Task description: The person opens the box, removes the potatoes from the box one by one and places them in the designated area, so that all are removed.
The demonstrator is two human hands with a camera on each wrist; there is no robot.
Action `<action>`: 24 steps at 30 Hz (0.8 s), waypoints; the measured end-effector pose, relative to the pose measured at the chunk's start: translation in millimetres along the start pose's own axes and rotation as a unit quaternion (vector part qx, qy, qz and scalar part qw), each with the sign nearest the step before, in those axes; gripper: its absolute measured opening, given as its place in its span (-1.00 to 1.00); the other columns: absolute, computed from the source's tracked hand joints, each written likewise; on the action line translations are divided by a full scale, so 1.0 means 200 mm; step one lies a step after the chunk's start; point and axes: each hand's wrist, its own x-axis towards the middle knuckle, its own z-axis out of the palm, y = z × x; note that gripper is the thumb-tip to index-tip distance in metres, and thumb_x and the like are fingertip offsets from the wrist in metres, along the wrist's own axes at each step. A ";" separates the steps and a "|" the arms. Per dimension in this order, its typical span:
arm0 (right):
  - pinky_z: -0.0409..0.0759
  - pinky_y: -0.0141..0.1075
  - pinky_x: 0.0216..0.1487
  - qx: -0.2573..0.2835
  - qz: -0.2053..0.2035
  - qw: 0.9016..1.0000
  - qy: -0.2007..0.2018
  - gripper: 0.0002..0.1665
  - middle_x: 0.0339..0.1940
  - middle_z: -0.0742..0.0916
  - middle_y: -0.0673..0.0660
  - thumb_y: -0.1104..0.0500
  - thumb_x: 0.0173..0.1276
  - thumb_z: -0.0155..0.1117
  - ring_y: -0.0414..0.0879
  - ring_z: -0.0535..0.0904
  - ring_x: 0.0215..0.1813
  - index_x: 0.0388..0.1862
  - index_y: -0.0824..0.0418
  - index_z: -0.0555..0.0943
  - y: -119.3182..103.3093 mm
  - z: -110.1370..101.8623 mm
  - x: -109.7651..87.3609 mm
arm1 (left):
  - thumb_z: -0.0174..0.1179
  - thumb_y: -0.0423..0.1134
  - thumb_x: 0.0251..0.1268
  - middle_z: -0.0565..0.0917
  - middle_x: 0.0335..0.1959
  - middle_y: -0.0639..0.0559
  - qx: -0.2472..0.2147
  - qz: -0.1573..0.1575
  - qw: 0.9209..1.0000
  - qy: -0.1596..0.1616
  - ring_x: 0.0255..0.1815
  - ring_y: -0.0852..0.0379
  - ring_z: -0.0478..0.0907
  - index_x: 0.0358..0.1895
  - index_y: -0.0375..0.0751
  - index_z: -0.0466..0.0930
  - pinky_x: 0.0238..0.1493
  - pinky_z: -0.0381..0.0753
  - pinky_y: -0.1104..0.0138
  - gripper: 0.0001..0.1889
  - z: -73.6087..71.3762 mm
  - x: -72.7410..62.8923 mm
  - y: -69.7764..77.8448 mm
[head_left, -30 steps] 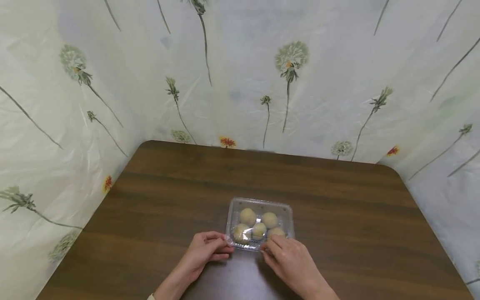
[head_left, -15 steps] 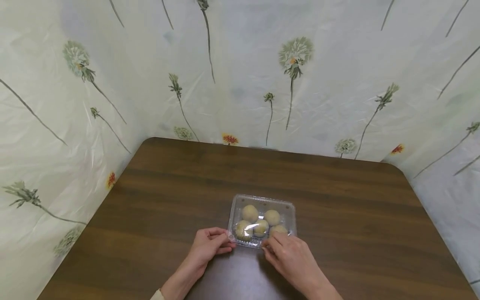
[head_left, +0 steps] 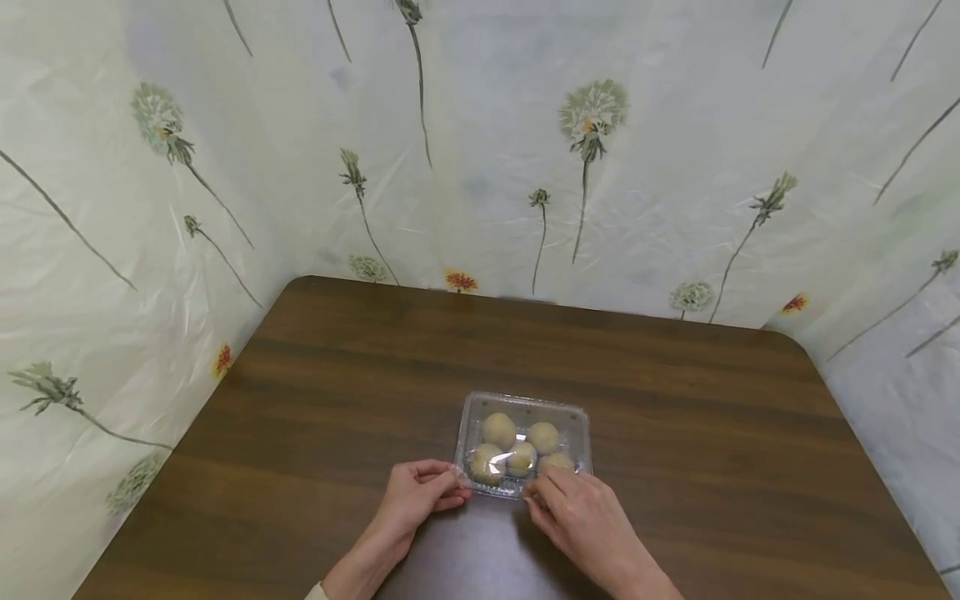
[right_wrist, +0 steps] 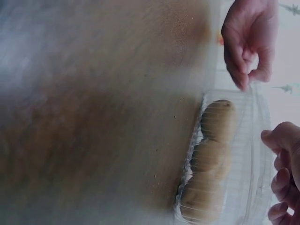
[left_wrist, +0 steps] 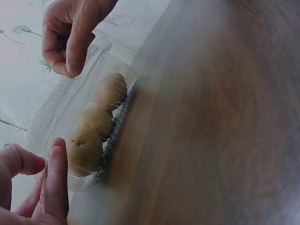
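A left hand [head_left: 420, 493] pinches a clear rectangular plastic box [head_left: 572, 435], long axis crosswise on a brown wooden table [head_left: 352, 383]; right hand [head_left: 583, 518] at its rim, grip unclear. Head view shows five round tan potatoes [head_left: 498, 430]; wrist views, three.

A brown wooden table [head_left: 337, 358] surrounded by a pale, shiny sheet [head_left: 480, 92] printed with dandelions [head_left: 595, 112] and red-orange flowers [head_left: 461, 280]

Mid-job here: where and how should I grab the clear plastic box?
Probably pinch the clear plastic box by its near rim, towards both corners, coming from the person's side. That thin rim stands up off the table, while the underside appears to sit flat, leaving little room beneath.
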 end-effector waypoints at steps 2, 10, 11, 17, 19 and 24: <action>0.29 -0.46 -0.59 0.001 -0.001 1.000 0.001 -0.64 -0.51 0.46 -0.14 0.05 0.51 -0.07 -0.28 0.39 -0.54 -0.46 0.09 0.54 0.00 0.00 0.00 | 0.13 -0.54 0.13 0.71 -0.37 -0.26 0.000 -0.001 1.000 0.000 -0.38 0.01 0.72 -0.14 -0.62 0.56 -0.20 0.72 0.26 -0.77 0.00 0.00 0.00; 0.37 -0.44 -0.57 0.020 -0.004 1.000 0.009 -0.73 -0.47 0.51 -0.15 0.10 0.46 -0.01 -0.30 0.42 -0.52 -0.39 0.10 0.58 0.02 -0.03 0.00 | 0.12 -0.55 0.14 0.71 -0.36 -0.26 0.003 0.001 1.000 -0.007 -0.37 0.02 0.72 -0.12 -0.63 0.56 -0.20 0.72 0.27 -0.76 0.01 0.00 0.01; 0.40 -0.44 -0.55 0.025 -0.002 1.000 0.013 -0.74 -0.47 0.52 -0.16 0.10 0.46 0.00 -0.30 0.43 -0.51 -0.38 0.10 0.59 0.02 -0.04 0.00 | 0.12 -0.55 0.15 0.72 -0.35 -0.27 0.003 0.002 1.000 -0.007 -0.37 0.02 0.72 -0.11 -0.64 0.55 -0.20 0.72 0.28 -0.76 0.01 0.00 0.01; 0.47 -0.38 -0.49 0.024 0.012 0.999 0.038 -0.75 -0.41 0.59 -0.14 0.08 0.46 0.05 -0.29 0.45 -0.44 -0.33 0.11 0.64 0.04 -0.11 0.08 | 0.11 -0.55 0.17 0.71 -0.33 -0.30 0.005 0.004 1.000 -0.002 -0.36 0.02 0.72 -0.07 -0.68 0.52 -0.20 0.72 0.28 -0.73 0.00 0.00 0.01; 0.43 -0.40 -0.51 0.011 0.013 0.999 0.050 -0.73 -0.41 0.60 -0.13 0.07 0.47 0.04 -0.26 0.44 -0.45 -0.34 0.11 0.65 0.05 -0.13 0.11 | 0.11 -0.54 0.19 0.72 -0.33 -0.29 0.010 0.000 1.000 0.000 -0.36 0.02 0.72 -0.08 -0.67 0.53 -0.20 0.72 0.29 -0.74 0.00 0.00 0.01; 0.34 -0.41 -0.53 -0.001 -0.003 0.995 0.103 -0.66 -0.42 0.64 -0.12 0.06 0.51 0.01 -0.21 0.44 -0.46 -0.37 0.12 0.67 0.04 -0.14 0.14 | 0.09 -0.47 0.24 0.72 -0.40 -0.23 0.042 -0.013 0.999 -0.002 -0.37 0.04 0.72 -0.18 -0.56 0.60 -0.24 0.73 0.29 -0.81 0.00 -0.01 0.03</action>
